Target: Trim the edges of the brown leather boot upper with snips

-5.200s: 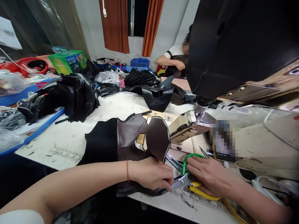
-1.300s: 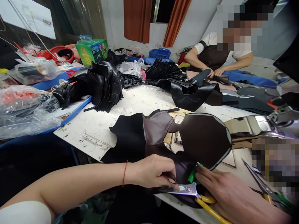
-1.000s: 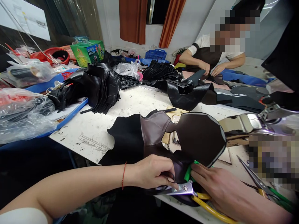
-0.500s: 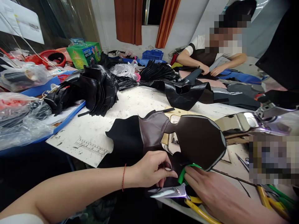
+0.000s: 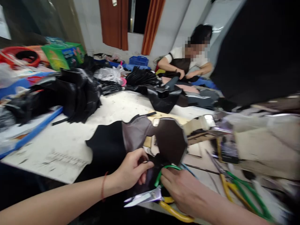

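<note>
My left hand point(image 5: 134, 170) is closed in a pinch over the near part of a dark leather piece point(image 5: 137, 134); whatever its fingertips hold is too blurred to make out. My right hand point(image 5: 182, 187) is closed at the handles of a pair of scissors point(image 5: 146, 197), one green and one yellow. Their blades stand apart and point left, below my left hand. Joined to the leather piece at its right is a dark brown rounded panel point(image 5: 171, 139), with cut-out gaps between them.
Stacked black leather pieces point(image 5: 82, 93) stand at the left of the white table point(image 5: 112, 107). A sewing machine point(image 5: 199, 125) is at the right, with another pair of scissors point(image 5: 226, 181) nearby. Across the table, a co-worker point(image 5: 182, 64) handles dark material.
The view has swung right, so the table and both hands appear further left and somewhat blurred. My hands keep nearly the same places beside the leather and scissors.
</note>
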### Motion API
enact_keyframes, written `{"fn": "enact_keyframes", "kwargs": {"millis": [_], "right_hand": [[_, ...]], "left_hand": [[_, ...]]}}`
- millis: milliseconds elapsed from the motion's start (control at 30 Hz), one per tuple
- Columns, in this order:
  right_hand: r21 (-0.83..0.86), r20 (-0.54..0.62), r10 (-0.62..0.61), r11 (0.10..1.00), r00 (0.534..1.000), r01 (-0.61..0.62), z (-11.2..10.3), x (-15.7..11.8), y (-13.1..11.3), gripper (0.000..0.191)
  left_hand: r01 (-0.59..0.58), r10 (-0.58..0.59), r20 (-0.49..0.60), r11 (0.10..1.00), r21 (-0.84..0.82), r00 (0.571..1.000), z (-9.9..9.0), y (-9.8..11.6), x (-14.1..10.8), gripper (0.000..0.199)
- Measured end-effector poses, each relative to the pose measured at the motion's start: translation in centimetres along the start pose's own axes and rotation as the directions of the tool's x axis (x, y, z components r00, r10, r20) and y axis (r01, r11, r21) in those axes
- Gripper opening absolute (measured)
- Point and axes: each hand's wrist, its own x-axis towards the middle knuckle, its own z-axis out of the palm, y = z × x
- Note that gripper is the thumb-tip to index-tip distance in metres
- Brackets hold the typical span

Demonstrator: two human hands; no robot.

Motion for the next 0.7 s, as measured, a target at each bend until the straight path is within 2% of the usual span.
{"fn": "enact_keyframes", "kwargs": {"millis": [100, 200, 300, 367, 400, 467, 533, 600, 667, 700], "right_hand": [[0.010, 0.090, -0.004, 1.000, 0.996, 0.003, -0.7, 0.2, 0.2, 0.023], [0.015, 0.091, 0.001, 1.000, 0.996, -0.002, -1.2, 0.3, 0.4, 0.016], [0.001, 0.038, -0.010, 1.000, 0.999, 0.010, -1.4, 0.0, -0.3, 0.003], [0.006, -0.017, -0.034, 0.999, 0.999, 0.034, -1.4, -0.2, -1.1, 0.003], [0.030, -0.051, -0.022, 0.999, 0.998, 0.024, -1.3, -0.4, -1.5, 0.002], [0.186, -0.154, 0.094, 0.980, 0.984, -0.064, -0.9, -0.9, -2.3, 0.008], [0.486, -0.263, 0.283, 0.865, 0.923, -0.127, -0.4, -1.8, -3.1, 0.020], [0.767, -0.301, 0.442, 0.639, 0.845, -0.062, -0.2, -3.1, -3.8, 0.035], [0.892, -0.270, 0.532, 0.452, 0.803, 0.001, -0.5, -4.9, -4.8, 0.044], [0.909, -0.256, 0.560, 0.417, 0.788, -0.001, -0.8, -5.9, -5.4, 0.044]], "left_hand": [[-0.001, 0.002, -0.022, 0.999, 0.053, 1.000, 0.0, -0.5, 0.1, 0.024], [0.000, 0.001, -0.007, 0.995, 0.096, 1.000, -0.2, -0.6, 0.2, 0.028], [-0.009, 0.010, -0.008, 0.993, 0.115, 1.000, -0.3, -0.7, 0.1, 0.032], [-0.027, 0.028, -0.007, 0.992, 0.121, 1.000, -0.3, -0.9, 0.1, 0.034], [-0.039, 0.039, 0.000, 0.992, 0.124, 0.999, -0.2, -1.0, 0.2, 0.034], [-0.056, 0.054, 0.019, 0.990, 0.132, 0.998, -0.1, -0.9, 0.4, 0.035], [-0.058, 0.053, 0.037, 0.988, 0.141, 0.998, 0.1, 0.0, 0.3, 0.032], [-0.031, 0.020, 0.064, 0.984, 0.177, 0.998, 0.4, 2.0, -0.6, 0.022], [0.032, -0.068, 0.109, 0.953, 0.300, 0.992, 0.6, 4.5, -2.7, 0.008], [0.068, -0.132, 0.135, 0.913, 0.402, 0.982, 0.6, 5.5, -4.0, 0.002]]}}
